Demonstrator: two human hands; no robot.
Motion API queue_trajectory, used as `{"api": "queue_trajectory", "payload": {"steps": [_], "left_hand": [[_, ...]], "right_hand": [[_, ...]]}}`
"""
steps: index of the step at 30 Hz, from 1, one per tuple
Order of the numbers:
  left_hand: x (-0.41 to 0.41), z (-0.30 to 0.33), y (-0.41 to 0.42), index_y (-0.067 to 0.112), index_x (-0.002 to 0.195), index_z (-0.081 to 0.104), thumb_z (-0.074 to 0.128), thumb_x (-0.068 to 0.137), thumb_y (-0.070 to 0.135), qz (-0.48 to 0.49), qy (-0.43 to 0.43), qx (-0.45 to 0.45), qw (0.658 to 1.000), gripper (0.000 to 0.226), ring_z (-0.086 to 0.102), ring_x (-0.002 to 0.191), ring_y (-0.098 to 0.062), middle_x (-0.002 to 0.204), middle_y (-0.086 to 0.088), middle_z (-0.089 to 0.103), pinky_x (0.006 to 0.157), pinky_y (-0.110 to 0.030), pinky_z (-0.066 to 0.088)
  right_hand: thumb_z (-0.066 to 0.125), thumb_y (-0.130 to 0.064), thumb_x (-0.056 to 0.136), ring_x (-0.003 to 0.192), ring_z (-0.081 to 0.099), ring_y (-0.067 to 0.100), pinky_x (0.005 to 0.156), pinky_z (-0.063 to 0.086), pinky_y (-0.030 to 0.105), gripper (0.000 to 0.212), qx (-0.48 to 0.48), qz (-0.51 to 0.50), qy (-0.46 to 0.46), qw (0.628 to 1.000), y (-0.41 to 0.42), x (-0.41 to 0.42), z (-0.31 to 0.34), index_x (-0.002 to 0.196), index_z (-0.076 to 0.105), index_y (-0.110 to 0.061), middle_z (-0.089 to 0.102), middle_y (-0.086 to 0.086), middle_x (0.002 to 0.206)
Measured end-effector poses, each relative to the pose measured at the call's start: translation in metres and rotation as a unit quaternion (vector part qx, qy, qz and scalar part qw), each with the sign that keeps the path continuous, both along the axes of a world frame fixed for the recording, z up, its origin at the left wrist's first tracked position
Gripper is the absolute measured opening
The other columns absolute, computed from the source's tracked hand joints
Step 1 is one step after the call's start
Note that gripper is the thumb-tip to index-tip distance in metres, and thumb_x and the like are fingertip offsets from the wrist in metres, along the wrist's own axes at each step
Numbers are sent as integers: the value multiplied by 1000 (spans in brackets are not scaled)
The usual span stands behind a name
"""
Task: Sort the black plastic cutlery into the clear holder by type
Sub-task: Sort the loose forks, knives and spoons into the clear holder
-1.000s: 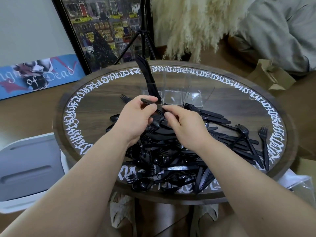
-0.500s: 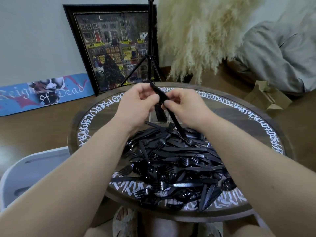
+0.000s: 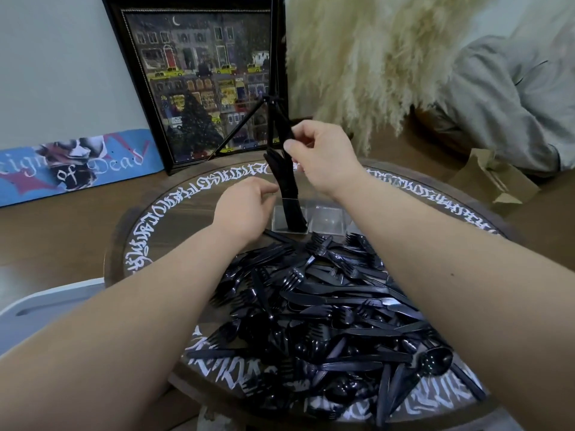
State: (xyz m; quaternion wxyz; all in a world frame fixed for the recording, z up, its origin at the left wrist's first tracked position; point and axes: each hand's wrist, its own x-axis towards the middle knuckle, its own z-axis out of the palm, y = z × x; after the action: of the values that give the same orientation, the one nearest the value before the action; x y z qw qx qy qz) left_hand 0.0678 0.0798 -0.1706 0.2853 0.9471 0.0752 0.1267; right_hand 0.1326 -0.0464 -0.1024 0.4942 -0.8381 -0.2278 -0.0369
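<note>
From the head view, the right hand point(image 3: 317, 157) is raised over the far side of the round table point(image 3: 130, 231), its thumb and fingers pinching the upper end of a black piece of cutlery point(image 3: 287, 132), a knife as far as I can tell. That grip keeps it upright above the left compartment of the clear holder point(image 3: 323, 216), where a bunch of like black pieces point(image 3: 286, 188) stands, presumably so it can drop in among its own kind. The left hand point(image 3: 245, 209) hangs just left of the holder, fingers loosely curled and holding nothing, perhaps ready to steady it. The other compartments look empty. Nearer, a big heap of forks, knives and spoons point(image 3: 326, 309) waits unsorted.
</note>
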Motion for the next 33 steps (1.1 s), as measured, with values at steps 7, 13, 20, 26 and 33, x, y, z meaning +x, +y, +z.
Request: {"api": "queue_trajectory", "payload": {"steps": [7,13,20,26,33], "left_hand": [[-12,-2,10,19,120,67,52,95,15,3,-19,-8,1000,30,56,115,-16,124,2,64,94,-19,35],[-58,-9,18,25,117,68,59,91,19,51,37,-50,997,28,61,98,-17,108,2,68,89,-23,41],[-105,-34,11,30,107,71,61,89,20,92,114,-54,988,23,61,105,-16,111,6,68,89,-25,44],[-122,-47,15,34,110,69,70,82,37,43,199,51,978,28,48,118,-25,121,0,58,96,-39,46],[-114,-45,25,31,113,67,65,85,43,71,147,48,985,30,39,122,-25,123,-1,54,99,-35,35]], "right_hand": [[58,-22,89,99,61,24,84,45,29,25,-258,19,-41,965,12,12,-27,107,70,-11,69,6,105],[58,-18,90,95,57,13,86,38,21,31,-217,-16,-77,973,-15,-26,-29,121,62,-18,64,-3,110],[54,-17,93,106,57,20,90,41,27,22,-319,52,-25,946,-47,-83,-77,110,68,-21,66,-4,109],[50,-20,95,110,48,23,91,43,33,24,-376,94,-24,922,-50,-88,-99,112,67,-24,65,-3,112],[48,-29,97,109,44,24,87,36,29,24,-400,114,-65,907,-43,-79,-107,113,65,-22,60,0,113]]}}
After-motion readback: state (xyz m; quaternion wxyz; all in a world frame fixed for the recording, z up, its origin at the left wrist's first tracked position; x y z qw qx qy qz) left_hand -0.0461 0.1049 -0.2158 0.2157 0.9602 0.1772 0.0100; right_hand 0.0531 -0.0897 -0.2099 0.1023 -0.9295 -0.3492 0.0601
